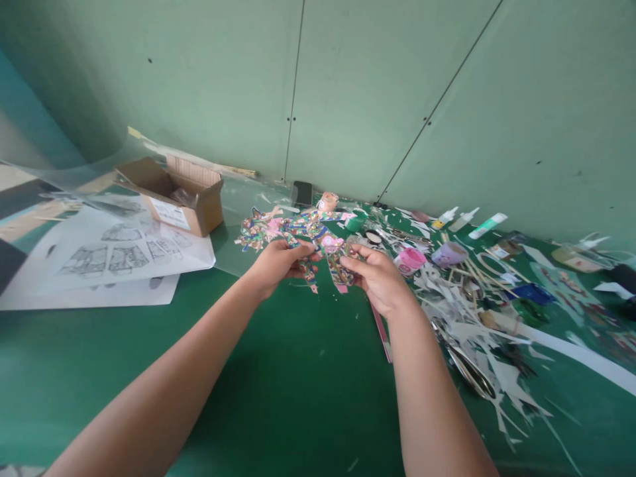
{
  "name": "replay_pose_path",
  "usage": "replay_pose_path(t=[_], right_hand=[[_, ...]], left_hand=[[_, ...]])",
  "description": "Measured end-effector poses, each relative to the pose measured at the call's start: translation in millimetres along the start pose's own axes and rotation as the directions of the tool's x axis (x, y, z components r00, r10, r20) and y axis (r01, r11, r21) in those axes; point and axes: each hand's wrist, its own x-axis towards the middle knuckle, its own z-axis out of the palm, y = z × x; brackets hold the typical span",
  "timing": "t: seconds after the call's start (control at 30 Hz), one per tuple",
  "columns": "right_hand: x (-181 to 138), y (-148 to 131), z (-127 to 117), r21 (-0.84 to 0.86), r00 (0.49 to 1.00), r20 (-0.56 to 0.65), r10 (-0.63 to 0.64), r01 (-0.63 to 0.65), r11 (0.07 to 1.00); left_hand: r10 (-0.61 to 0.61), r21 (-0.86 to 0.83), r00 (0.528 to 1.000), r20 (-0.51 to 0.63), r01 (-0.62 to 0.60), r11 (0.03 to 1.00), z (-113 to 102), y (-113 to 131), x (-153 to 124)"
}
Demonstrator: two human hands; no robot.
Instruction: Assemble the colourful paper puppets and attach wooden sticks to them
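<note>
A colourful patterned cut-out figure, shaped like a puppet with a head, arms and two legs, is held up above the green table. Its head points left and its pink-tipped legs hang down toward me. My left hand pinches it near one leg, thumb on top. My right hand grips the other leg at its outer edge between thumb and fingers. Part of the figure is hidden behind my fingers.
An open cardboard box and printed drawing sheets are at the left. To the right lie paper scraps, scissors, a pink paint cup, a lilac cup and several glue bottles. A green panelled wall stands behind.
</note>
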Motion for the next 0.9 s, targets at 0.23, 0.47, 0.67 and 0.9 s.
replay_pose_path(t=[0.23,0.47,0.67,0.9], right_hand=[[-1,-1,1,-0.034,1.0,0.002,0.021,-0.021,0.999],[-4,-4,-1,-0.003,0.996,0.075,0.052,-0.052,0.999],[-3,-2,-10,-0.07,0.993,0.108,-0.04,0.048,0.996],[-5,-1,-10,-0.143,0.977,0.187,0.103,-0.076,0.987]], left_hand=[[0.015,-0.04,1.0,0.01,-0.014,0.999,0,-2,0],[0.097,0.002,0.994,-0.052,-0.097,0.995,-1,-4,0],[0.154,-0.057,0.984,-0.085,-0.159,0.986,-1,-1,1],[0.173,-0.058,0.966,-0.191,-0.187,0.981,-1,2,0]])
